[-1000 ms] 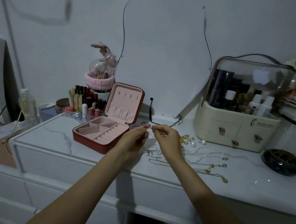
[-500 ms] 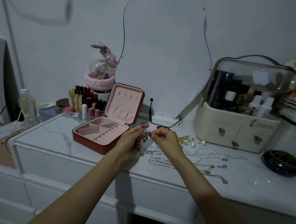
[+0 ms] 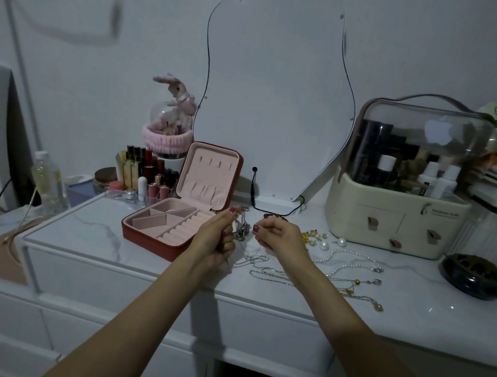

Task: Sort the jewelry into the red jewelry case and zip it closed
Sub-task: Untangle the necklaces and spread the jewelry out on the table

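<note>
Red jewelry case (image 3: 161,235) lies open left of centre; pink compartments hold nothing visible. Your left hand (image 3: 212,241) grips bunched silver chain (image 3: 241,227) just right of case. Your right hand (image 3: 279,237) has fingers curled; cannot tell what it pinches. Necklaces (image 3: 350,269) lie loose on white tabletop (image 3: 91,227), right of centre. Cream cosmetics box (image 3: 398,219), upper right, holds bottles.

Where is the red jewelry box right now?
In the head view, the red jewelry case sits open on the white marble tabletop, left of the left hand and in front of the lipsticks.
</note>
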